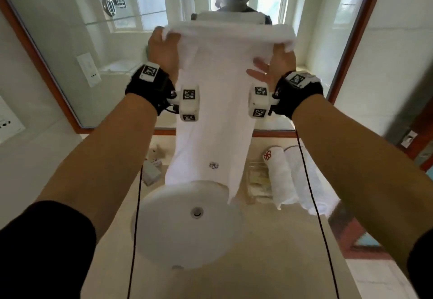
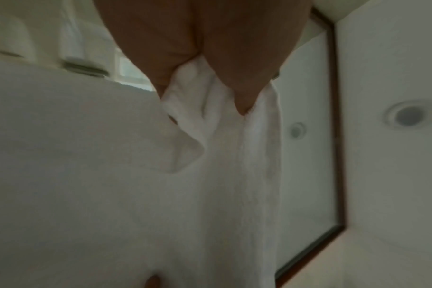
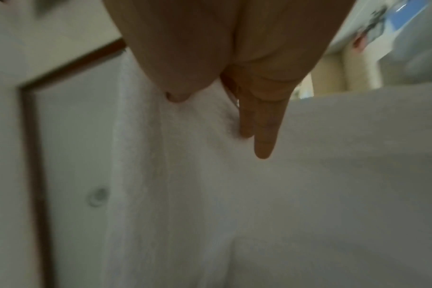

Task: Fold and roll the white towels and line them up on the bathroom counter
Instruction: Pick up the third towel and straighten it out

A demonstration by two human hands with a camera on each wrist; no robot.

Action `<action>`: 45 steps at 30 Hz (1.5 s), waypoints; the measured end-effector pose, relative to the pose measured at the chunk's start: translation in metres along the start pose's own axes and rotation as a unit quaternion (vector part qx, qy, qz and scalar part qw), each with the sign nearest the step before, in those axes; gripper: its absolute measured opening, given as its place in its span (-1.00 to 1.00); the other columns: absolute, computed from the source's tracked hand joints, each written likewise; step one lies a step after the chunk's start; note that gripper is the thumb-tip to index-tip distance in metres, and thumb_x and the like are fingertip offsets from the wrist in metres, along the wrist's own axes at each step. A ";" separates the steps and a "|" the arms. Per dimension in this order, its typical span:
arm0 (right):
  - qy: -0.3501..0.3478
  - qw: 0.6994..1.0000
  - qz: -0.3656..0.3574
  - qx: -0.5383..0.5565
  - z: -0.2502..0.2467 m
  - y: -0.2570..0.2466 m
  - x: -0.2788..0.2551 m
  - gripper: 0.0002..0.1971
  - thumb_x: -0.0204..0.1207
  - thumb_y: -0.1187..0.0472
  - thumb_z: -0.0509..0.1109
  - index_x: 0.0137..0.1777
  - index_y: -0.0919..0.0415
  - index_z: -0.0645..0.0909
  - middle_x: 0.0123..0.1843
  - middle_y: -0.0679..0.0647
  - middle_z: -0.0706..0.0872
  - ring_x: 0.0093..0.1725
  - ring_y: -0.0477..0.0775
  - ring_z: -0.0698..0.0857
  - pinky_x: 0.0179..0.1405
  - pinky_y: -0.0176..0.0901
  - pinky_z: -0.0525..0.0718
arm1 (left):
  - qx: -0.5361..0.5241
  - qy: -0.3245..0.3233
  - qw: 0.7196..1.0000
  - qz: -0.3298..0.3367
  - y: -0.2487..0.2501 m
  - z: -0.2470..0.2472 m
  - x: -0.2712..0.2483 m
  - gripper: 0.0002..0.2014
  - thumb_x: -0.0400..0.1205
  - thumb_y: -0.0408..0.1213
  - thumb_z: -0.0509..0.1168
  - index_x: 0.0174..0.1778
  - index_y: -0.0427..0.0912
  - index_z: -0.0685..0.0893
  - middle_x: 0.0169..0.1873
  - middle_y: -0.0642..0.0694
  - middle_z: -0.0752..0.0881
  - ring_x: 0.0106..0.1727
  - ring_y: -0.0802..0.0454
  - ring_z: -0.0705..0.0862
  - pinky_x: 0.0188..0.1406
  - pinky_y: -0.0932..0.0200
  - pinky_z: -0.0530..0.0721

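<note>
A white towel [image 1: 215, 101] with a small blue emblem near its lower end hangs full length in front of the mirror, over the sink. My left hand [image 1: 164, 43] pinches its top left corner, seen close in the left wrist view where thumb and fingers clamp the white towel [image 2: 210, 155]. My right hand [image 1: 281, 52] pinches the top right corner with thumb and forefinger, the other fingers [image 3: 264, 136] straight against the white towel [image 3: 234, 194]. Two rolled white towels [image 1: 288, 176] lie side by side on the counter at right.
The round white sink [image 1: 187, 228] sits in the beige counter [image 1: 269, 263] below the hanging towel. A clear tray [image 1: 257, 181] lies left of the rolled towels. Small toiletries [image 1: 152, 167] stand at the sink's left. The wood-framed mirror [image 1: 70, 52] is straight ahead.
</note>
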State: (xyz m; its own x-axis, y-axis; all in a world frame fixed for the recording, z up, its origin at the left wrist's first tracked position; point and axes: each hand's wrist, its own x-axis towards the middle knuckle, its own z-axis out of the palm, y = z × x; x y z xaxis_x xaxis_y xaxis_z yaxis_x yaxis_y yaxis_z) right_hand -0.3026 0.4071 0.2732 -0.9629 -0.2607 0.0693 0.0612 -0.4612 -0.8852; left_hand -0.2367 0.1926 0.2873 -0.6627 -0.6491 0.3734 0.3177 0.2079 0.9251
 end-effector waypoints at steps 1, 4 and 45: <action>0.006 0.998 -0.046 0.039 0.008 -0.021 0.003 -0.87 0.73 -0.01 0.18 0.15 -0.04 0.49 0.28 0.05 0.56 0.22 0.25 0.66 -0.05 0.36 0.77 | -0.051 0.008 0.998 0.040 0.022 0.004 0.004 -0.78 0.62 -0.35 0.23 -0.31 -0.04 0.41 -0.35 0.03 0.52 -0.25 0.08 0.54 -0.14 0.09 0.61; -0.005 0.989 -0.120 0.088 0.022 -0.060 -0.001 -0.93 0.73 0.10 0.19 0.02 -0.08 0.48 0.10 -0.04 0.55 0.28 0.23 0.64 -0.03 0.37 0.76 | -0.075 0.040 0.988 0.127 0.067 0.010 0.004 -0.75 0.61 -0.46 0.20 -0.33 -0.11 0.36 -0.40 -0.01 0.46 -0.40 0.21 0.47 -0.34 0.27 0.49; -0.278 0.460 0.214 -0.816 -0.307 0.281 -0.185 -0.35 0.44 -0.39 0.27 0.27 0.14 0.55 0.30 0.14 0.62 0.30 0.26 0.56 0.39 0.19 0.42 | 0.549 -0.496 0.589 -0.326 -0.308 -0.119 -0.453 -0.65 0.43 -0.54 0.14 -0.44 -0.16 0.79 -0.46 0.06 0.71 -0.30 0.08 0.73 -0.27 0.38 0.66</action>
State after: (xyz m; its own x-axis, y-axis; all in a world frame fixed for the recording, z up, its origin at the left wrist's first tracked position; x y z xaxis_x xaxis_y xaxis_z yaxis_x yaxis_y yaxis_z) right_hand -0.1884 0.5862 -0.1292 -0.7112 -0.4168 -0.5662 -0.5012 0.8653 -0.0074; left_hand 0.0465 0.3358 -0.1749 -0.6444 -0.2197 -0.7324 -0.4919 0.8525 0.1771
